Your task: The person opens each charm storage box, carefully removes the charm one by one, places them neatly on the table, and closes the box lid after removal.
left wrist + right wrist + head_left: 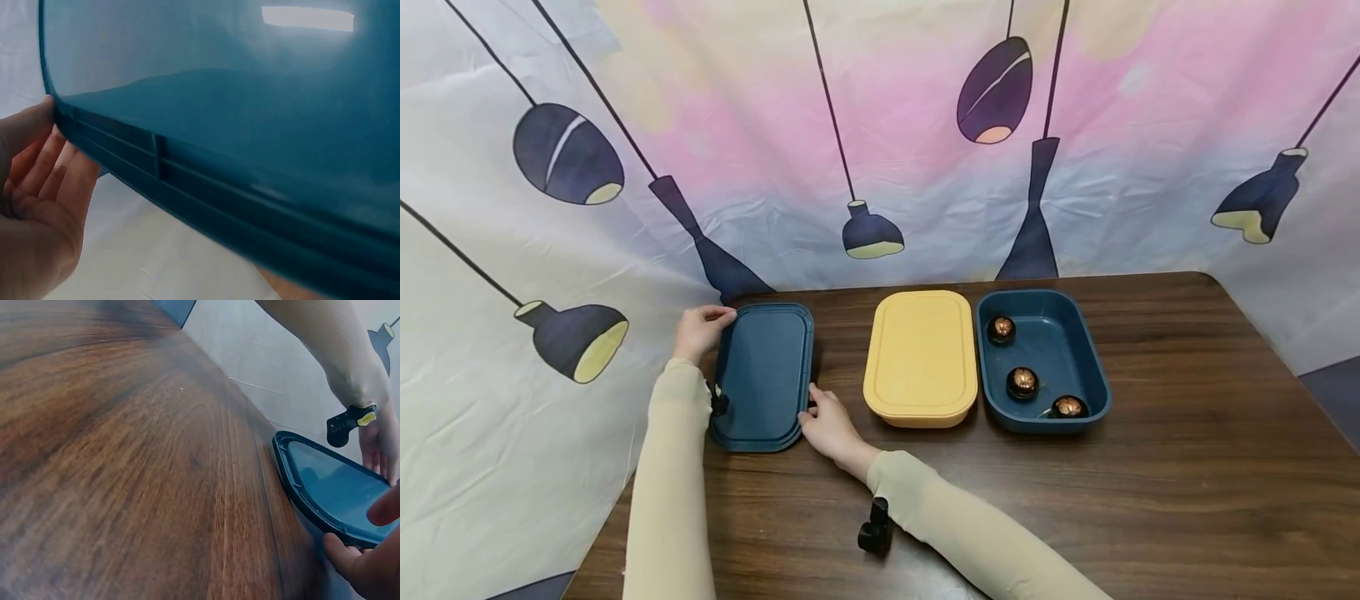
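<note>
A dark blue rectangular lid point(765, 375) with rounded corners and a ridged rim is at the left of the table, between both hands. My left hand point(700, 329) pinches its far left corner; in the left wrist view the thumb lies at the rim and the fingers point(69, 181) are under it. At the lid's right edge, my right hand point(835, 429) grips the rim between thumb and fingers, as the right wrist view also shows. The lid point(337, 481) appears tilted there, with its near edge close over the wood.
A yellow lidded box point(921, 358) stands mid-table. Right beside it is an open dark blue box point(1093, 367) holding three dark round objects with coppery tops point(1022, 382). The brown wooden table point(1210, 467) backs onto a hanging cloth point(760, 125) printed with lamps.
</note>
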A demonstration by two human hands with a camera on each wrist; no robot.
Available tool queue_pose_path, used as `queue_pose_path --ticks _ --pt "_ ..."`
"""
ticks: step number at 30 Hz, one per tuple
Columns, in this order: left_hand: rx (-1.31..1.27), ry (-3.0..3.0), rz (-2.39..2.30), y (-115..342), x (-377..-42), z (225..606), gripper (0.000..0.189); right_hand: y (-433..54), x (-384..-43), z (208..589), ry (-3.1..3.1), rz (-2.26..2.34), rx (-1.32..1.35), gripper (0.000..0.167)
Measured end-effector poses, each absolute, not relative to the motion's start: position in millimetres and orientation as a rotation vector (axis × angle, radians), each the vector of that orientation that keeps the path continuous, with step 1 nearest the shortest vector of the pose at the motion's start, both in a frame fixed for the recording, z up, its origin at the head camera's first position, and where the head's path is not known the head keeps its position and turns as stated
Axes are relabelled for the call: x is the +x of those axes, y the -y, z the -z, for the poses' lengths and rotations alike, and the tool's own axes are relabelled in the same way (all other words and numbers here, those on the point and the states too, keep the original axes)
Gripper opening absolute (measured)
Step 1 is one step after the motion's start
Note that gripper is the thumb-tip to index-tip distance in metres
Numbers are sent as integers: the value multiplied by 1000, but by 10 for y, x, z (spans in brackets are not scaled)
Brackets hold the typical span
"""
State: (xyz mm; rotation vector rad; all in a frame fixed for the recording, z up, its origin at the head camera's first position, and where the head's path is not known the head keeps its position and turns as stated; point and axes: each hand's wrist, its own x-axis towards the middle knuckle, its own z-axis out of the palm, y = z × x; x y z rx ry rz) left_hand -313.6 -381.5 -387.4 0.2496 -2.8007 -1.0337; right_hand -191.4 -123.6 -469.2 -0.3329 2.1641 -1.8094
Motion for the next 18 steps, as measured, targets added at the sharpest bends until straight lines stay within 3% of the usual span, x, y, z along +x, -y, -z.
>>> queue_pose_path --ticks 18 --pt "286 2964 1147 3976 -3129 4294 37 1301 -1956 4714 -2043 1805 -370 55"
